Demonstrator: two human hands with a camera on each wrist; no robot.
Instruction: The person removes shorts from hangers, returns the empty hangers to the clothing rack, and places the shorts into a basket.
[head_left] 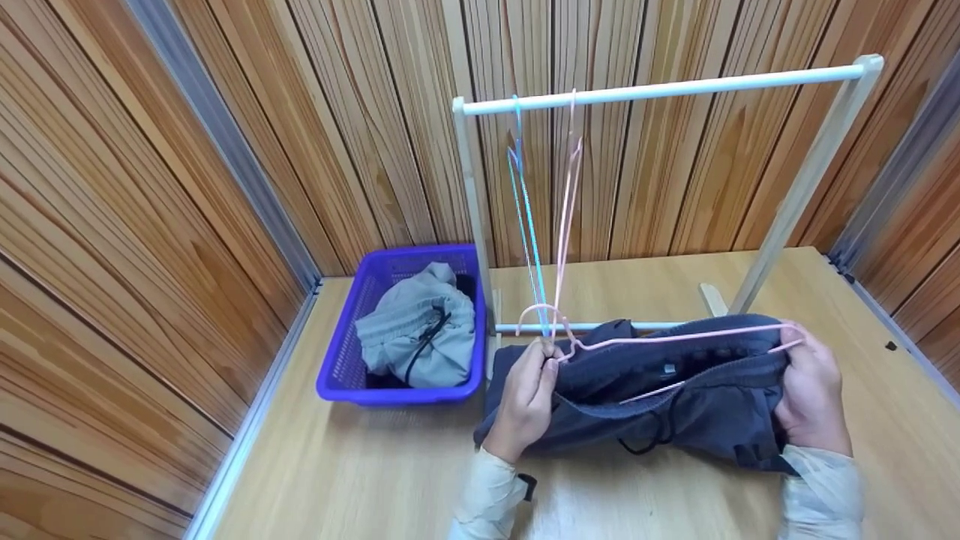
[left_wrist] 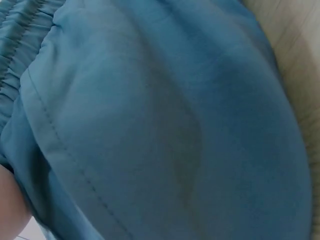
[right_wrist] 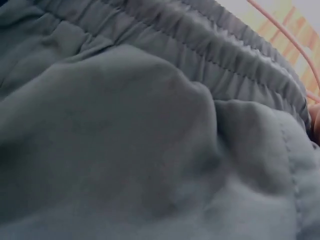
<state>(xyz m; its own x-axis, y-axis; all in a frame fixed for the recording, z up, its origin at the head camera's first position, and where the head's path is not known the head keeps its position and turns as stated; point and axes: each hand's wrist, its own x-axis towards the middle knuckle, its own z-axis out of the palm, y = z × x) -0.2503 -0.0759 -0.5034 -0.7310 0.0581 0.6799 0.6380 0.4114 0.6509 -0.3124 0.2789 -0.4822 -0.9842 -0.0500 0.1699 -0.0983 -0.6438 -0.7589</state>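
Note:
Dark grey drawstring pants are held up at the waist, the elastic waistband stretched wide and its opening facing up. A pink hanger lies across the opening, its lower bar partly inside the waist and its hook to the left. My left hand pinches the waistband's left side together with the hanger near its neck. At the other side my right hand grips the waistband and the hanger's right end. Cloth of the pants fills the left wrist view; in the right wrist view the gathered waistband shows.
Behind the pants stands a rack with a white rail, on which a blue hanger and another pink hanger hang towards the left. A purple basket holding a light grey drawstring garment sits left of the rack.

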